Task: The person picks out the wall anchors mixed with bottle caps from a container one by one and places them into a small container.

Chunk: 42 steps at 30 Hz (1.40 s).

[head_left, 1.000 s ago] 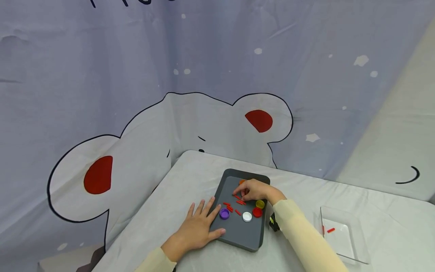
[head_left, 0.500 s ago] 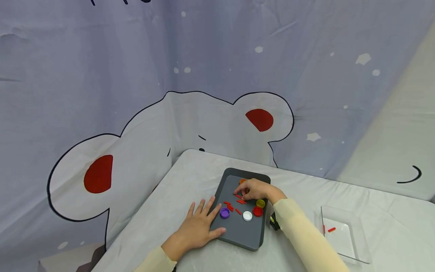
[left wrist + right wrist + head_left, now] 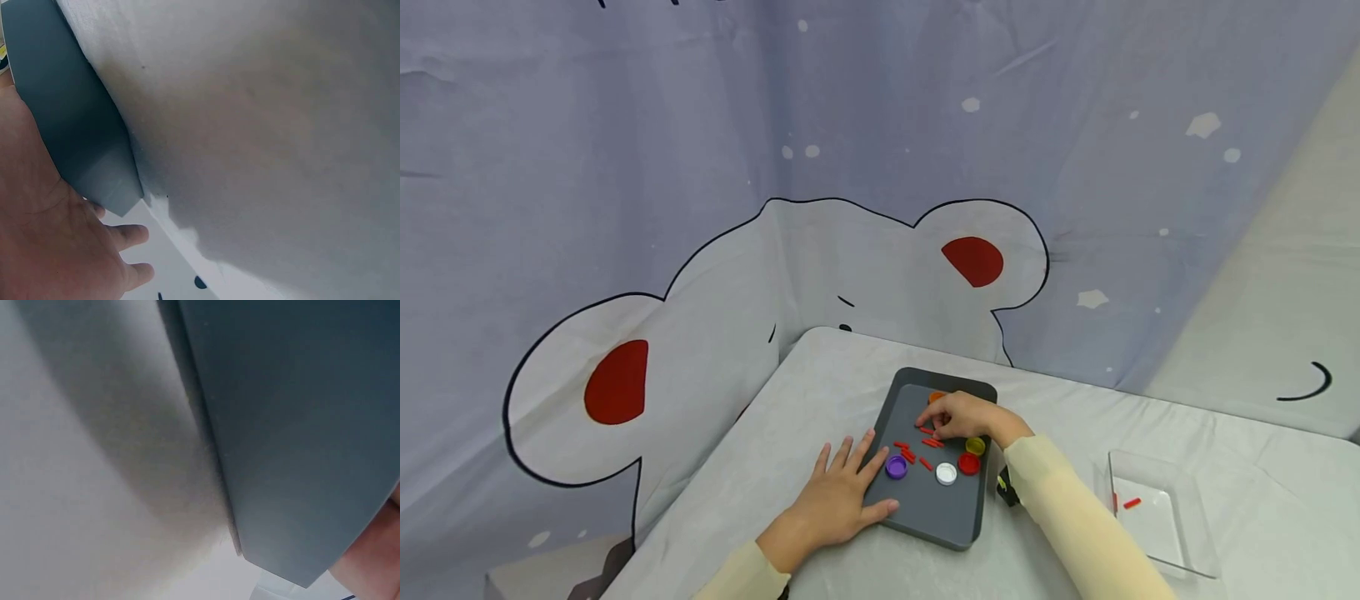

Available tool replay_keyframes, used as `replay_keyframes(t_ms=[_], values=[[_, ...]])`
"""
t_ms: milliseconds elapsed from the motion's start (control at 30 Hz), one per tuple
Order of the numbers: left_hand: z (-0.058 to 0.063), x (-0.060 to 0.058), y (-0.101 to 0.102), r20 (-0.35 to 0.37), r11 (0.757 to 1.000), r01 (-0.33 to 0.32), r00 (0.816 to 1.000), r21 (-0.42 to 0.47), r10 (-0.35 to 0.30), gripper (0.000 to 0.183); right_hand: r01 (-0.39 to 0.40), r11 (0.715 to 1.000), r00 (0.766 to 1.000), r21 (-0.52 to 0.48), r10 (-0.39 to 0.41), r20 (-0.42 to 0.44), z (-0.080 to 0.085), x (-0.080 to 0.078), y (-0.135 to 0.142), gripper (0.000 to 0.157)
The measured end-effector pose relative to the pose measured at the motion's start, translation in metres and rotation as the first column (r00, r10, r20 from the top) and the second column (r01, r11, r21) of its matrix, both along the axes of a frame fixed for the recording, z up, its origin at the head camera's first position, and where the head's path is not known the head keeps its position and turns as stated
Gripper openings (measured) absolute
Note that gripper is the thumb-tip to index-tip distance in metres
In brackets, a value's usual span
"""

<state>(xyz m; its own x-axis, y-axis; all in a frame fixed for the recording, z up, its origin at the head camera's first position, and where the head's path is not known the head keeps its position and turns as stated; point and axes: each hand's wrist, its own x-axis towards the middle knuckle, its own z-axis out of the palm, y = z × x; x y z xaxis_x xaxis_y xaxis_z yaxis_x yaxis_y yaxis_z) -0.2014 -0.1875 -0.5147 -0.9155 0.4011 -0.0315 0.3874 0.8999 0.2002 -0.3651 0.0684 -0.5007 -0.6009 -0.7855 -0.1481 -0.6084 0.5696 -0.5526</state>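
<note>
A grey tray [image 3: 928,521] lies on the white cloth and holds several short red sticks [image 3: 907,455]. My left hand [image 3: 831,504] rests at the tray's left edge, fingers spread and straight. Over the far part of the tray, my right hand [image 3: 962,415] bends thumb and index finger about the two ends of one red stick [image 3: 927,431]. Below that hand lie more sticks. In the left wrist view, the palm [image 3: 50,231] is beside the tray's outer wall [image 3: 69,106]. The right wrist view shows mostly tray wall [image 3: 294,425], with part of a finger [image 3: 372,556].
Round caps or small dishes sit in the tray: purple [image 3: 897,467], white [image 3: 946,473], red [image 3: 969,463], yellow [image 3: 975,447] and a partly hidden orange one [image 3: 936,397]. A clear box [image 3: 1157,521] with red sticks stands to the right. Printed cloth [image 3: 850,125] hangs behind.
The view has shifted slightly. Both hands keep nearly the same place, and the stick at the right fingertips shows only a slight shift.
</note>
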Motion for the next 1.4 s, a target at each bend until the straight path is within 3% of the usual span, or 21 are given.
replay_keyframes(t_ms=[867,1400], values=[[0.0004,-0.0002,-0.0004,0.005,1.0,-0.001,1.0,0.007,0.001,0.08,-0.021,1.0,1.0,-0.008,0.021,-0.011,0.0047,0.0034,-0.0038,0.033],[0.0001,0.0009,-0.0007,0.012,1.0,-0.003,1.0,0.014,0.003,0.08,-0.004,1.0,0.998,0.001,0.004,-0.063,0.0014,0.0037,-0.0024,0.027]])
